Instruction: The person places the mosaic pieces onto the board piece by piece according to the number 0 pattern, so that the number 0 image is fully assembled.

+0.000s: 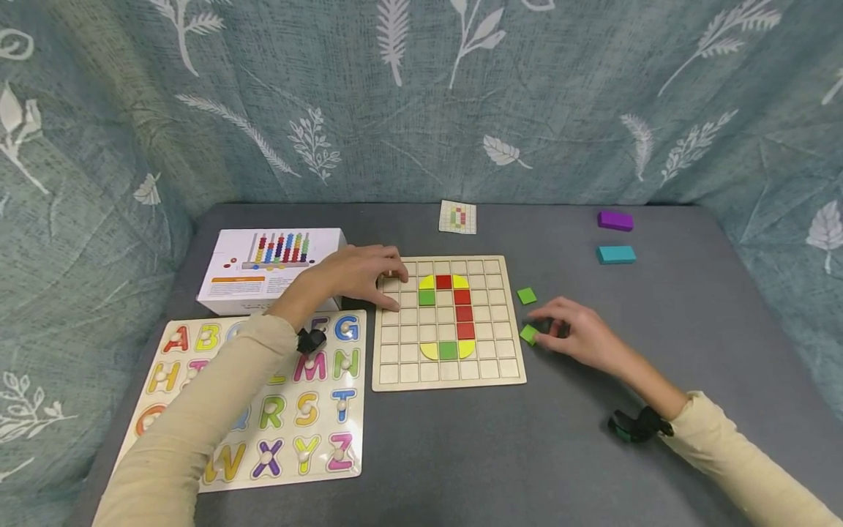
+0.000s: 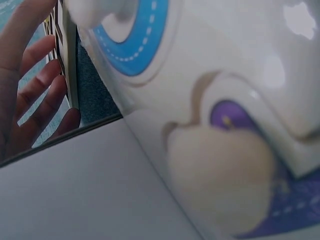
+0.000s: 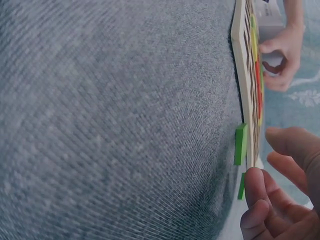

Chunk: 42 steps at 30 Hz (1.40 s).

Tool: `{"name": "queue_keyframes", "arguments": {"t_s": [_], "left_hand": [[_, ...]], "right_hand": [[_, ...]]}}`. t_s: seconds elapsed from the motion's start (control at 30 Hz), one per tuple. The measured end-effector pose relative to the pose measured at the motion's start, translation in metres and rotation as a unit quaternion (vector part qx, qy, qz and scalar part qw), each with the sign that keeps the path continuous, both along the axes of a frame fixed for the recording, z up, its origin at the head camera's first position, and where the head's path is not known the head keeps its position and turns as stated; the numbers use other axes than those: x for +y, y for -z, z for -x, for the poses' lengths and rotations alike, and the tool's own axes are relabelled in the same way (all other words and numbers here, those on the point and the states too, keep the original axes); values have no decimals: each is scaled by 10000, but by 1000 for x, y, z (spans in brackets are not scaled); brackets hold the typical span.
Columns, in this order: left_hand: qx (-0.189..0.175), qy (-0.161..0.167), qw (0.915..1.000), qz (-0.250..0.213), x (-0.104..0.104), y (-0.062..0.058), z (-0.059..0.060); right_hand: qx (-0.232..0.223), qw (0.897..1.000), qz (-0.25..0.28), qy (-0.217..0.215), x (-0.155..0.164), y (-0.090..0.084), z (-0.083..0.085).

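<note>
Head view: right hand (image 1: 582, 338) touches green tile (image 1: 529, 334) beside grid board (image 1: 514, 322) edge

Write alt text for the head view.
A person's right hand touches a green square tile beside a wooden grid board while the left hand rests on its far-left corner. An alphabet puzzle lies left.

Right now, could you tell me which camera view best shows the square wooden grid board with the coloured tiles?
The head view: the square wooden grid board lies whole, its tile pattern readable. The right wrist view shows only its edge, side-on. The left wrist view shows just a sliver past the fingers.
</note>
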<state>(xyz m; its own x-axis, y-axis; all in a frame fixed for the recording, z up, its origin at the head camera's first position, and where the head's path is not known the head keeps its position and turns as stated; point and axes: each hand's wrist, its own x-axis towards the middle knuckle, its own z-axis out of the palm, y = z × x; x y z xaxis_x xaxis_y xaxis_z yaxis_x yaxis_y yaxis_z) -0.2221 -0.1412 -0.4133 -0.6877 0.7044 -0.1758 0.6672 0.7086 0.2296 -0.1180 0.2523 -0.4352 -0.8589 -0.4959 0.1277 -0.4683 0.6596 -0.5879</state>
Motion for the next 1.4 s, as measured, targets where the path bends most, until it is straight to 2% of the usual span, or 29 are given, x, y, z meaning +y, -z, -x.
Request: {"name": "queue_keyframes", "arguments": {"t_s": [0.57, 0.87, 1.4], "left_hand": [[-63, -17, 10000, -23, 1, -1, 1], [-55, 11, 10000, 1, 1, 0, 3], [22, 62, 10000, -26, -1, 1, 0]], "right_hand": [[-36, 9999, 40, -154, -2, 1, -1], [-245, 9975, -666, 65, -9, 3, 0], [-218, 9973, -700, 64, -14, 6, -3]]}}
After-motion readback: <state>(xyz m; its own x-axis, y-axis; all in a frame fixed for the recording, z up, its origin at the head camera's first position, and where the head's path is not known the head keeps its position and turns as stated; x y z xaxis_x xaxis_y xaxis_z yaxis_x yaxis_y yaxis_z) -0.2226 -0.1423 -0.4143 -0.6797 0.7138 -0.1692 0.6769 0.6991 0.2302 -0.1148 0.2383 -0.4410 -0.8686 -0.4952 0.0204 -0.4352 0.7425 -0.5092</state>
